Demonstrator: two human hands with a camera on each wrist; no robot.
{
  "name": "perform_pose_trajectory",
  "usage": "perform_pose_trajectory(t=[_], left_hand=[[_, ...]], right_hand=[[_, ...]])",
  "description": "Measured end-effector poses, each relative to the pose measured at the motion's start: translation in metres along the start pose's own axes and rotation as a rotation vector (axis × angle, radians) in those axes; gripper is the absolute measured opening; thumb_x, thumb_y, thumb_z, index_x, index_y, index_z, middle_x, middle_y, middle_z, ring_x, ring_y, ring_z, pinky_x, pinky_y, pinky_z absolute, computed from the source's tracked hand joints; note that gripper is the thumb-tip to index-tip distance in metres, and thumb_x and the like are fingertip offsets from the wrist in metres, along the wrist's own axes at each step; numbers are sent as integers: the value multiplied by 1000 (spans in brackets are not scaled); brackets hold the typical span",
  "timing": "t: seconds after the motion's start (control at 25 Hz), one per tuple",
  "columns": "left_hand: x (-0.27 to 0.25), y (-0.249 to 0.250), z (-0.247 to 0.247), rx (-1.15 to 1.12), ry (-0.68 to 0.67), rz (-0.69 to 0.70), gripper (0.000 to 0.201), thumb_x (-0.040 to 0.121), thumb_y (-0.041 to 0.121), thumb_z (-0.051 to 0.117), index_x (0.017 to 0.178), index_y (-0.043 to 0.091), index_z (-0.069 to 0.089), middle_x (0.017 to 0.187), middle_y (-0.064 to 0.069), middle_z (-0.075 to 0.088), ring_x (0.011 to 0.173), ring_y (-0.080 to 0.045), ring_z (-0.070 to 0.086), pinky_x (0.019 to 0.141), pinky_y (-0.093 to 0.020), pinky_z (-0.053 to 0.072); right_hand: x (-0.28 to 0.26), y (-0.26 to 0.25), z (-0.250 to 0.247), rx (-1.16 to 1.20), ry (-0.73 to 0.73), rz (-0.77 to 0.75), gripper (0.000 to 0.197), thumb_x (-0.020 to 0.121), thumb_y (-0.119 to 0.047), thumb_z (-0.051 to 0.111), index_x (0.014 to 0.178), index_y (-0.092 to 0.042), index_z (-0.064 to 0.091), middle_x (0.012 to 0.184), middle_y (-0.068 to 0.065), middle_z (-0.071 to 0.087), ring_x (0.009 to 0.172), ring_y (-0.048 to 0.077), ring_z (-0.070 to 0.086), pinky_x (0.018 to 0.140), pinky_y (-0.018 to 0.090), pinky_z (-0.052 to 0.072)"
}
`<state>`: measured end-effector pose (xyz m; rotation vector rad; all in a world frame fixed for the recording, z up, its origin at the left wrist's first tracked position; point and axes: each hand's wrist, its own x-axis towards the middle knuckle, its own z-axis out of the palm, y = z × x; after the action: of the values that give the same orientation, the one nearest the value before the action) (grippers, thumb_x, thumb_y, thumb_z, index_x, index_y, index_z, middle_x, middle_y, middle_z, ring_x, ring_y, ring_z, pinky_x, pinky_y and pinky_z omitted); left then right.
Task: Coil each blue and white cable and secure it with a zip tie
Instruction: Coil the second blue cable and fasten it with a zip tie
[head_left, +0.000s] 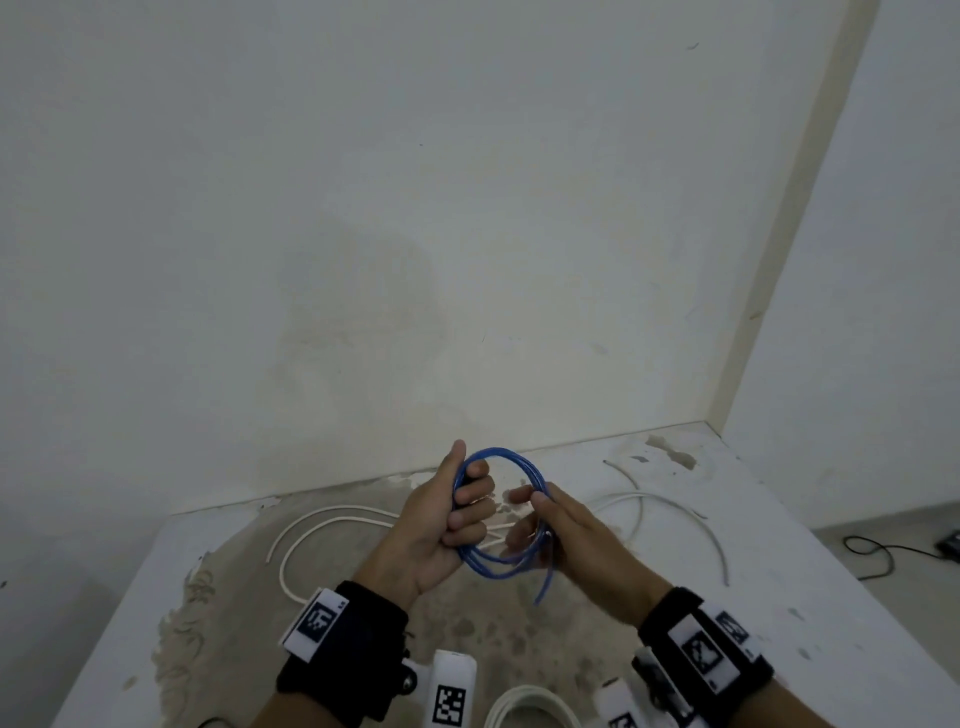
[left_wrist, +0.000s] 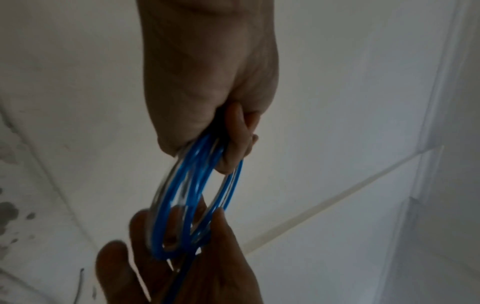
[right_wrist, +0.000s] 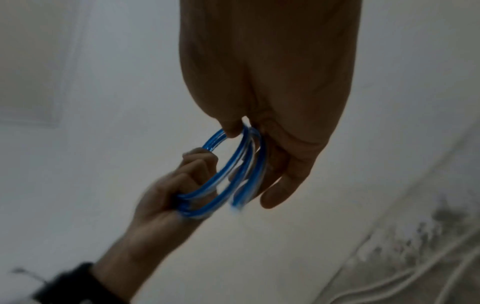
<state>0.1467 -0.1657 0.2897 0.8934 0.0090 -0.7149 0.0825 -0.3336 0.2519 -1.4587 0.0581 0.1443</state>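
White table (head_left: 779, 597), worn patch mid. Loose white cables (head_left: 332, 519) lie far left and right. Blue cable (head_left: 498, 512), coiled, held above table centre: left hand (head_left: 441, 525) fingers curled round coil's left side, right hand (head_left: 571, 535) pinching right side, loose end dangling near.

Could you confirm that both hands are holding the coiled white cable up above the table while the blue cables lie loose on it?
The colours are swapped. The head view shows the left hand and right hand holding the coiled blue cable above the table, while the white cables lie loose on it.
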Motion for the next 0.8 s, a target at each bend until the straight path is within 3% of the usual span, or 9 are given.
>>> perform_pose_trajectory(t=[0.12,0.2,0.32,0.44,0.56,0.68,0.8], left_hand=[[9,-12,1,20,134,81,43,99,49,39,75,16,49,55,6,30,38,-7,28,35,-19,26],[12,-21,-1,83,214,82,43,100,49,39,84,13,56,56,4,39,45,-11,40,46,-24,39],[12,-29,-2,102,234,74,39,104,39,36,92,9,57,60,2,46,51,-13,47,60,-29,44],[13,-30,5,-69,214,123,35,105,34,34,85,11,51,58,2,37,43,-11,34,51,-26,39],[14,-25,10,-119,229,196,31,105,31,36,83,13,49,58,4,33,39,-7,21,38,-19,24],[14,-20,5,-76,253,214,30,104,30,37,83,14,48,58,5,33,38,-6,19,35,-18,19],[14,-17,0,-63,273,210,30,104,31,37,82,14,48,57,5,32,38,-5,19,34,-18,19]], right_hand=[[6,8,19,450,145,82,28,108,-24,39,114,-3,56,65,3,47,54,17,53,58,32,52],[12,4,21,579,285,73,23,108,-22,39,110,-5,54,61,-1,36,49,12,38,52,27,43],[20,0,15,691,409,54,18,107,-21,41,106,-8,53,60,-2,36,49,12,35,52,29,41],[21,6,20,743,383,95,19,106,-23,45,110,-8,54,66,2,46,60,18,47,65,34,48],[21,14,26,556,307,136,29,106,-28,44,119,-6,59,86,13,56,80,28,58,78,41,48],[16,11,23,190,269,116,30,106,-32,43,115,-16,66,94,7,52,84,21,55,73,36,48],[9,6,15,-8,227,96,29,103,-37,48,113,-19,68,93,5,52,79,17,53,70,32,47]])
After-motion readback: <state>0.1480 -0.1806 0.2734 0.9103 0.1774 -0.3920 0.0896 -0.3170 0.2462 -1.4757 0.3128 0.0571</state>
